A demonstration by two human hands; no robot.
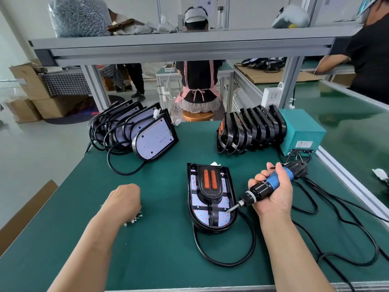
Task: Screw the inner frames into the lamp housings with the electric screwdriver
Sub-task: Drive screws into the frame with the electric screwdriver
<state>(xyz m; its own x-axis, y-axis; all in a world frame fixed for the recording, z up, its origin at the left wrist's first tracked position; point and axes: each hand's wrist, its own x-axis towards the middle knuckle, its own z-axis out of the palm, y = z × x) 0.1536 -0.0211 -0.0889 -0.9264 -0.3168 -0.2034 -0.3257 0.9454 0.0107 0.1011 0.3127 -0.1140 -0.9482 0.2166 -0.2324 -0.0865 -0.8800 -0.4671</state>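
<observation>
A black lamp housing (228, 199) lies flat in the middle of the green table, and a black inner frame (211, 187) with two orange strips sits inside it. My right hand (273, 193) grips the blue and black electric screwdriver (271, 184). Its bit tip touches the frame's lower right corner. My left hand (123, 199) hovers with fingers curled downward over a small heap of screws (134, 220) to the left of the housing; whether it holds a screw is hidden.
Several housings with cables (134, 128) lean in a row at the back left. A row of black inner frames (250, 129) stands at the back right beside a teal power box (301, 131). Black cables (336, 218) trail across the right side. Other people work beyond.
</observation>
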